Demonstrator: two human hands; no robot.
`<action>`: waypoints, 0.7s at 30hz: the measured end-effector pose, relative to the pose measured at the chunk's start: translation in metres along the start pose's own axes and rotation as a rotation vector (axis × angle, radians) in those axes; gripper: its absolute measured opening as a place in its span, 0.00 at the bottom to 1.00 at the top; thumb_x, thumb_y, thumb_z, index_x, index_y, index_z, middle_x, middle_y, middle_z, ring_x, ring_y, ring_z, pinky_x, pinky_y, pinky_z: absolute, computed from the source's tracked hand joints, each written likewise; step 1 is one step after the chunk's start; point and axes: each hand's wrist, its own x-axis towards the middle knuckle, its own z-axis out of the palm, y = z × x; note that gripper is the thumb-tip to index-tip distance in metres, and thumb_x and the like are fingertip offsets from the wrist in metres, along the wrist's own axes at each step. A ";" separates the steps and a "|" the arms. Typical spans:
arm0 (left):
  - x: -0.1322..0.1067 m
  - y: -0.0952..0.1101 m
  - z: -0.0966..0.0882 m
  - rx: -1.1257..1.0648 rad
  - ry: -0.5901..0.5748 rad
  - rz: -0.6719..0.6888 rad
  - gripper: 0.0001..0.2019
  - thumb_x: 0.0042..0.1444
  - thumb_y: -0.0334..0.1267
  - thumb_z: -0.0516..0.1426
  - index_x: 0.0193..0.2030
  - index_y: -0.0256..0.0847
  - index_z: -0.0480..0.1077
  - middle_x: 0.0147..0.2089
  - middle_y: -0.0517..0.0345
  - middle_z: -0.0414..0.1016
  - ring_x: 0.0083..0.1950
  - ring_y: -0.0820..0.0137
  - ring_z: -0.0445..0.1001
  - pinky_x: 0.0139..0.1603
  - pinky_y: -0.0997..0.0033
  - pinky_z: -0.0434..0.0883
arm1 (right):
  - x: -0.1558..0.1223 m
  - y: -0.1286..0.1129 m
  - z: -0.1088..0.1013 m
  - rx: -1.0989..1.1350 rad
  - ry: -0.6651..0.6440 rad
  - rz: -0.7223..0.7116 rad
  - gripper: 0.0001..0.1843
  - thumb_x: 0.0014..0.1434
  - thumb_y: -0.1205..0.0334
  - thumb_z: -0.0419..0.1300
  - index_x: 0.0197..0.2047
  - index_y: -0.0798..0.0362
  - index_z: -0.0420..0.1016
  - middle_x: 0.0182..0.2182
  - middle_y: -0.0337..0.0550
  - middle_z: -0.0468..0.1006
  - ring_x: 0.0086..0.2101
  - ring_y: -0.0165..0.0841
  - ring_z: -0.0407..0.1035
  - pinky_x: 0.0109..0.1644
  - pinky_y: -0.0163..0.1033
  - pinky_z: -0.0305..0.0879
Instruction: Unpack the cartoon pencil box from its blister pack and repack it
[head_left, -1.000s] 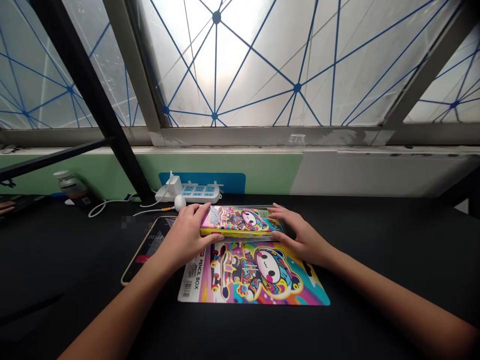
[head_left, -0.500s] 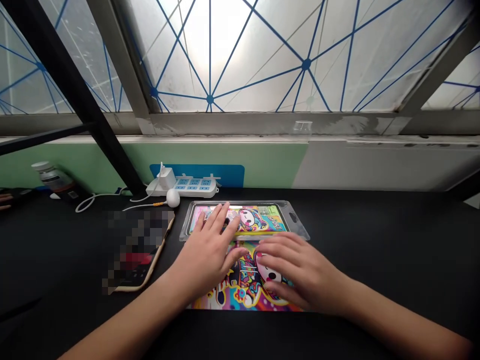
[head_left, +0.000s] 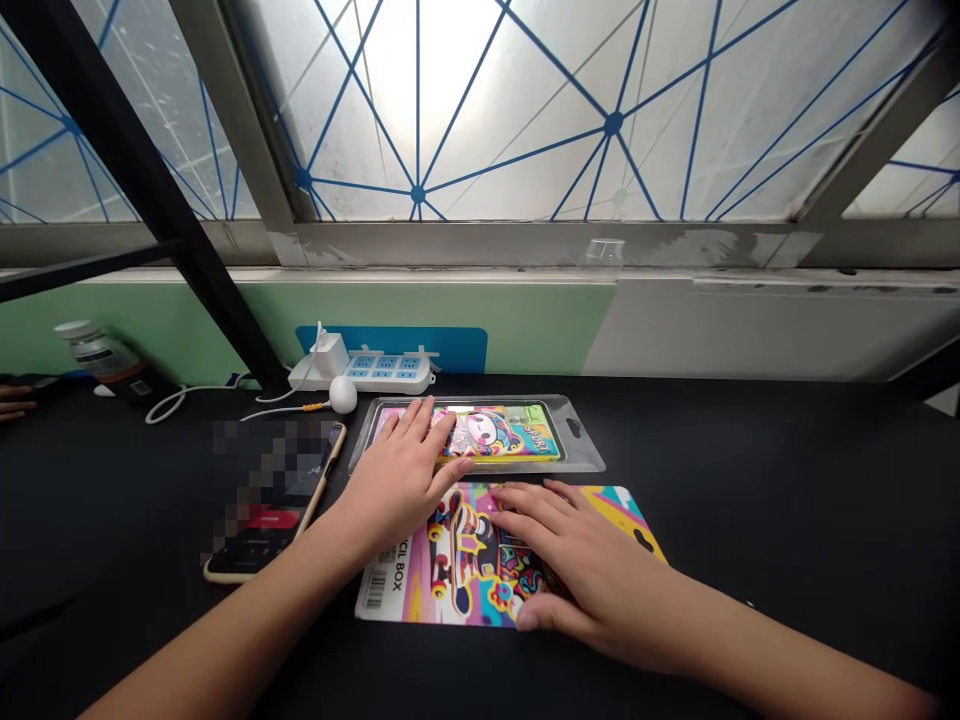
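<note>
My left hand (head_left: 409, 480) lies spread, palm down, across the left end of the clear plastic case (head_left: 583, 455), gripping nothing; a brightly printed box (head_left: 517, 440) sits inside. The case lies near the far edge of the desk (head_left: 787, 500). My right hand (head_left: 585, 570) rests unclenched, fingers slightly bent, on the printed card (head_left: 465, 555) (barcode (head_left: 376, 590) by its left edge), just nearer than the case. A phone (head_left: 281, 530) lies to the left.
</note>
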 end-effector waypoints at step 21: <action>-0.004 -0.025 0.000 -0.059 -0.026 -0.001 0.29 0.74 0.53 0.38 0.75 0.46 0.56 0.78 0.49 0.49 0.78 0.55 0.46 0.74 0.45 0.54 | -0.003 0.002 0.004 -0.163 0.392 0.274 0.16 0.67 0.47 0.56 0.40 0.51 0.66 0.32 0.44 0.75 0.30 0.38 0.67 0.33 0.42 0.60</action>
